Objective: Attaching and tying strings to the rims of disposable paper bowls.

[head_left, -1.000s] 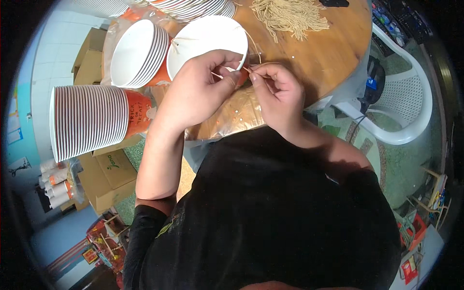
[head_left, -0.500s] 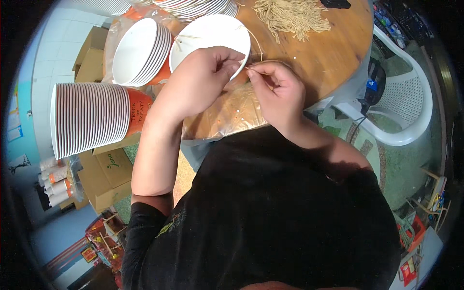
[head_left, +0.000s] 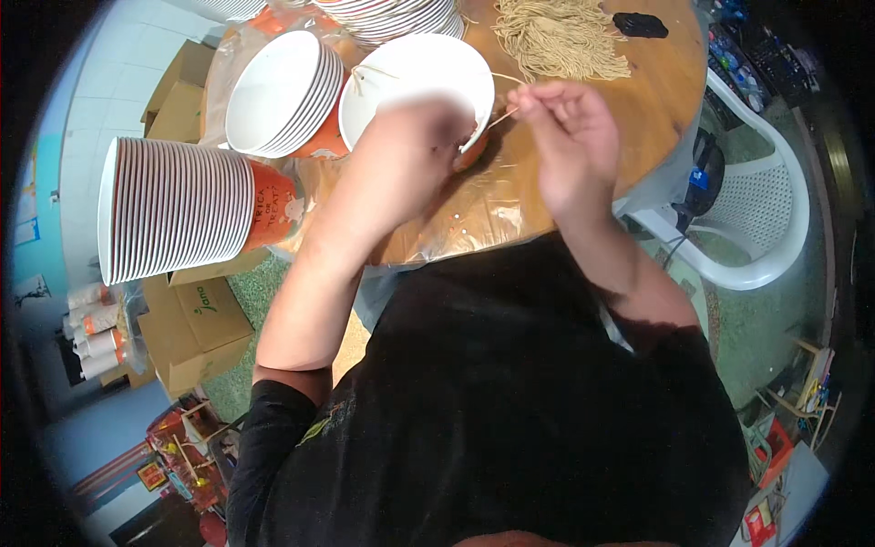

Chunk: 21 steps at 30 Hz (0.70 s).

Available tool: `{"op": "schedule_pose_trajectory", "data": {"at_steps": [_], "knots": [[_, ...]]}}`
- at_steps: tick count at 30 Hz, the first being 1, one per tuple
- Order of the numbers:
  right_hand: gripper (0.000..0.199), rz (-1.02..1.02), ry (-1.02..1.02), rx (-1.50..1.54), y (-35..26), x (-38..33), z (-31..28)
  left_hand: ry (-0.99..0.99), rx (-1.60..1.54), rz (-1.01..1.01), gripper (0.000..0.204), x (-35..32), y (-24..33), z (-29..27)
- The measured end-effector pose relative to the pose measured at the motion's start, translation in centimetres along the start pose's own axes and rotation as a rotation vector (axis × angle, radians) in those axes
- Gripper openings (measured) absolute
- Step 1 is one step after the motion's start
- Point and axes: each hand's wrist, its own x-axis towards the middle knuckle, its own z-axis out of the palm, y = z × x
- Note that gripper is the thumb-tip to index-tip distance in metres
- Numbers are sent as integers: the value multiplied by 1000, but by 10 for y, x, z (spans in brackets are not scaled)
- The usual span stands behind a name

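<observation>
String point(head_left: 503, 115), thin and tan, runs taut from the rim of the bowl point(head_left: 401, 77) to the right hand point(head_left: 570, 137), whose fingertips pinch it narrowly just right of the bowl. The bowl is white inside and orange outside, and sits on the table point(head_left: 656, 82) in front of the person, near its front edge. The left hand point(head_left: 415, 150) is curled over the bowl's near rim and touches it; it is blurred, so whether its fingers also hold the string I cannot tell. A second loop of string point(head_left: 365, 75) shows on the bowl's far-left rim.

Just left of the bowl leans a stack of bowls point(head_left: 278, 91), tilted with its white insides up. Farther left another stack point(head_left: 178, 210) lies on its side, rims to the left, orange base to the right. More rims point(head_left: 392, 14) show behind the bowl at the table's far side. A heap of strings point(head_left: 561, 36) lies on the wood behind the right hand, with a small black object point(head_left: 638, 25) beside it. Clear plastic sheet point(head_left: 474, 214) covers the table's near part. A white chair point(head_left: 756, 201) stands to the right, cardboard boxes point(head_left: 191, 324) on the floor to the left.
</observation>
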Motion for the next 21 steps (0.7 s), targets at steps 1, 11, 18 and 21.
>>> {"op": "schedule_pose_trajectory", "data": {"at_steps": [1,11,18,21], "knots": [[16,-2,-22,39,-3,8,1,50,28,43,17,-3,0,3],[15,33,-694,-578,-34,50,5,227,-77,238,13,2,1,3],[5,334,-511,-281,-47,28,11,205,-262,84,8,2,-6,17],[12,326,-345,-277,-45,17,13,228,-216,86,8,-1,1,15]]}}
